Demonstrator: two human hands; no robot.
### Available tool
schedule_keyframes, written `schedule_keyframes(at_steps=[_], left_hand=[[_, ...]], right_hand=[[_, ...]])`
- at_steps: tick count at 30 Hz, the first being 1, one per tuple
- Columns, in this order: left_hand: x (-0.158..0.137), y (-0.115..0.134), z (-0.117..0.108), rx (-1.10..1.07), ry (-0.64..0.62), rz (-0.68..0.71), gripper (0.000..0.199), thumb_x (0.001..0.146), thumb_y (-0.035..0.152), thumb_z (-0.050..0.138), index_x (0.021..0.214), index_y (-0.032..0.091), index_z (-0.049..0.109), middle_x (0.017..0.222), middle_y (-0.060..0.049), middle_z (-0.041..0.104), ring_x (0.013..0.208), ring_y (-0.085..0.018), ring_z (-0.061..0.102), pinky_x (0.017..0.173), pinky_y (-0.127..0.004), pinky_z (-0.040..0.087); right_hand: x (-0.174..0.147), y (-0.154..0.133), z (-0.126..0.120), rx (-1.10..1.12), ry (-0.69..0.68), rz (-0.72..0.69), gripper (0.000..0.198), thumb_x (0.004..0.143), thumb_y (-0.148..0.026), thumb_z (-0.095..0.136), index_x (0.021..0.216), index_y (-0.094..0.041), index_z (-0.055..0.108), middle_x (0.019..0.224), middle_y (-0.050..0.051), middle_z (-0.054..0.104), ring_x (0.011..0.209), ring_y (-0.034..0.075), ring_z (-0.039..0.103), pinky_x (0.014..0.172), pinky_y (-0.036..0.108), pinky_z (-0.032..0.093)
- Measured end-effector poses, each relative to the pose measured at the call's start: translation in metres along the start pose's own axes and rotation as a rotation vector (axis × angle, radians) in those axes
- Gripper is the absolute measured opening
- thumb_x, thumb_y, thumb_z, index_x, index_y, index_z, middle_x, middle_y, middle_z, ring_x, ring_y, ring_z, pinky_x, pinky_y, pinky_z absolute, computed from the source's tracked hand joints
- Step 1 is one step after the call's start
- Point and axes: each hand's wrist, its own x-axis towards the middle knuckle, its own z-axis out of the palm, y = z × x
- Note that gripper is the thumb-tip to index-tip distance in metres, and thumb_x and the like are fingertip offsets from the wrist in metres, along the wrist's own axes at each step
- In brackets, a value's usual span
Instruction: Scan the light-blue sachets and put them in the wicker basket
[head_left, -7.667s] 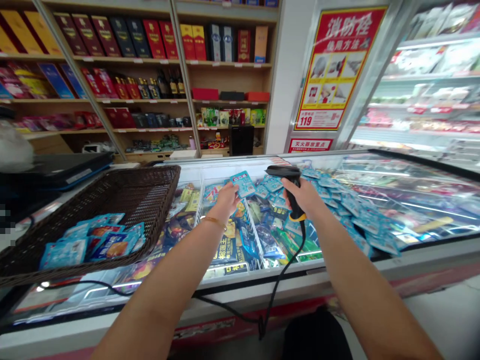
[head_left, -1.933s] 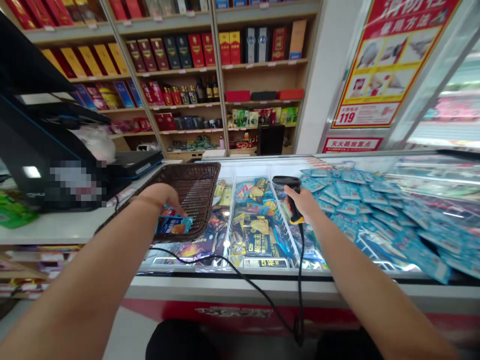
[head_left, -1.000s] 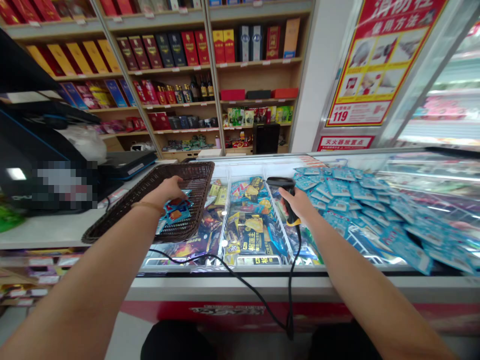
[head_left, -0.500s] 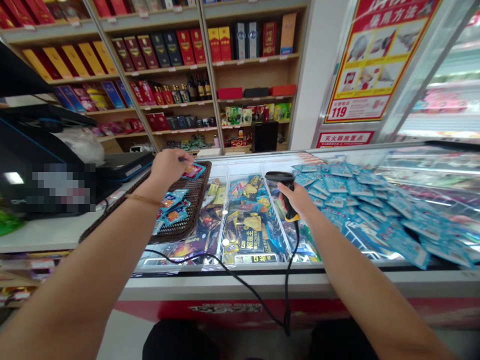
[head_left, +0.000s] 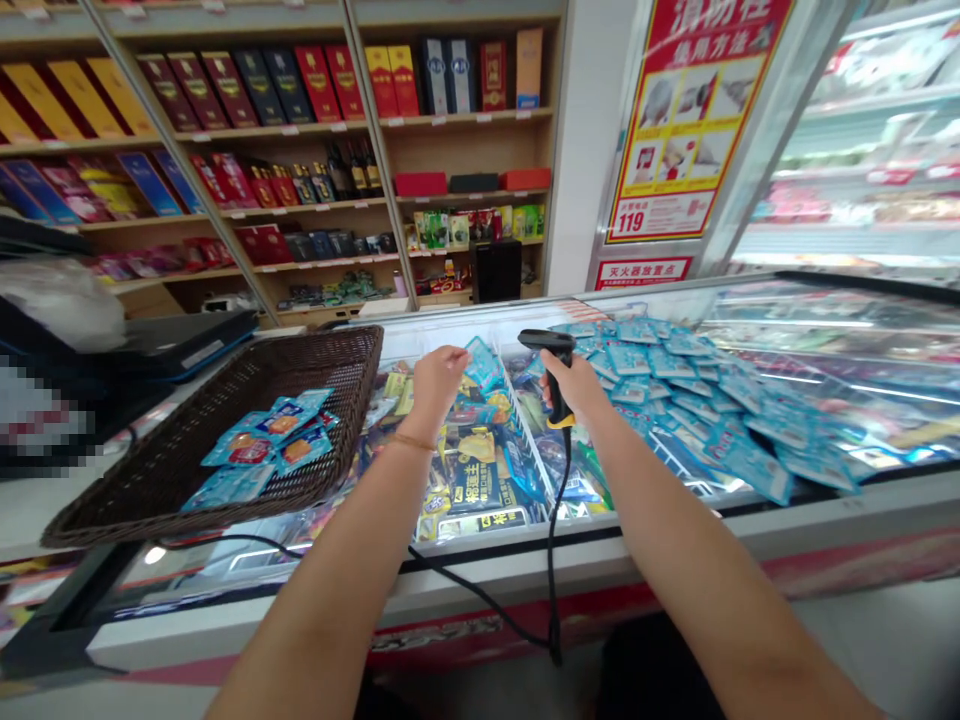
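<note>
My left hand pinches a blue snack packet by its edge, above the glass top of the chest freezer. Wrapped round the grip of a black and yellow barcode scanner is my right hand; the scanner's head points left, towards the packet. To the left stands a dark brown wicker basket with several blue packets in it. A large heap of similar blue packets covers the glass right of the scanner.
A black cable runs from the scanner over the freezer's front edge. Black counter equipment stands at the left. Behind are shelves of boxes and bottles, and a red fire-hydrant poster.
My left hand has moved right, from over the basket to near the scanner, carrying a packet. The view has turned to the right. My right hand still holds the scanner.
</note>
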Motion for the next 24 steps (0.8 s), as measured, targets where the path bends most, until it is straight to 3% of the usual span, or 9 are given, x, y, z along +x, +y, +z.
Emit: schedule_keyframes(at_steps=[4, 8, 10, 14, 18, 21, 24], left_hand=[[-0.007, -0.03, 0.014, -0.056, 0.009, -0.092, 0.014, 0.071, 0.03, 0.076, 0.076, 0.019, 0.069, 0.074, -0.004, 0.071, 0.073, -0.018, 0.066, 0.074, -0.028, 0.05], [-0.005, -0.043, 0.015, -0.193, 0.031, -0.157, 0.042, 0.056, 0.023, 0.085, 0.096, 0.019, 0.07, 0.097, -0.004, 0.071, 0.078, -0.016, 0.065, 0.076, -0.027, 0.051], [-0.005, -0.044, 0.015, -0.283, -0.063, -0.26, 0.047, 0.054, 0.021, 0.086, 0.098, 0.019, 0.071, 0.096, -0.004, 0.071, 0.077, -0.016, 0.065, 0.075, -0.029, 0.051], [-0.007, -0.04, 0.011, -0.33, -0.324, -0.389, 0.022, 0.051, 0.016, 0.086, 0.07, 0.017, 0.073, 0.064, -0.004, 0.067, 0.061, -0.018, 0.061, 0.063, -0.032, 0.051], [-0.01, -0.035, 0.003, -0.387, -0.444, -0.454, 0.02, 0.049, 0.009, 0.084, 0.058, 0.019, 0.069, 0.056, -0.002, 0.065, 0.057, -0.016, 0.059, 0.06, -0.029, 0.052], [-0.01, -0.033, 0.001, -0.474, -0.416, -0.539, 0.019, 0.056, 0.014, 0.083, 0.06, 0.019, 0.066, 0.055, -0.001, 0.062, 0.056, -0.015, 0.059, 0.063, -0.031, 0.056], [-0.007, -0.032, 0.002, -0.615, -0.285, -0.628, 0.018, 0.067, 0.015, 0.078, 0.07, 0.019, 0.061, 0.057, 0.003, 0.058, 0.059, -0.012, 0.062, 0.072, -0.034, 0.06]], right_hand=[[-0.004, -0.002, 0.002, -0.029, -0.01, -0.018, 0.029, 0.088, -0.041, 0.069, 0.081, -0.022, 0.049, 0.053, -0.005, 0.057, 0.036, 0.01, 0.05, 0.033, 0.022, 0.042], [-0.006, -0.001, 0.002, -0.075, -0.036, -0.045, 0.035, 0.084, -0.047, 0.072, 0.081, -0.022, 0.049, 0.055, -0.004, 0.058, 0.036, 0.01, 0.051, 0.034, 0.022, 0.042], [-0.006, 0.001, 0.002, -0.099, -0.041, -0.052, 0.035, 0.084, -0.048, 0.072, 0.081, -0.022, 0.049, 0.056, -0.004, 0.059, 0.037, 0.01, 0.052, 0.034, 0.022, 0.042], [-0.005, 0.005, 0.002, -0.132, -0.045, -0.042, 0.037, 0.083, -0.05, 0.073, 0.08, -0.022, 0.05, 0.055, -0.003, 0.059, 0.037, 0.011, 0.053, 0.034, 0.022, 0.043], [-0.005, 0.006, 0.003, -0.143, -0.041, -0.03, 0.038, 0.083, -0.051, 0.074, 0.079, -0.022, 0.05, 0.055, -0.003, 0.059, 0.037, 0.01, 0.052, 0.035, 0.021, 0.043], [-0.005, 0.006, 0.003, -0.149, -0.039, -0.028, 0.037, 0.083, -0.05, 0.073, 0.079, -0.022, 0.05, 0.055, -0.002, 0.06, 0.037, 0.01, 0.052, 0.034, 0.021, 0.043], [-0.006, 0.006, 0.003, -0.145, -0.035, -0.028, 0.035, 0.086, -0.048, 0.071, 0.078, -0.021, 0.05, 0.056, -0.002, 0.06, 0.037, 0.01, 0.052, 0.034, 0.022, 0.044]])
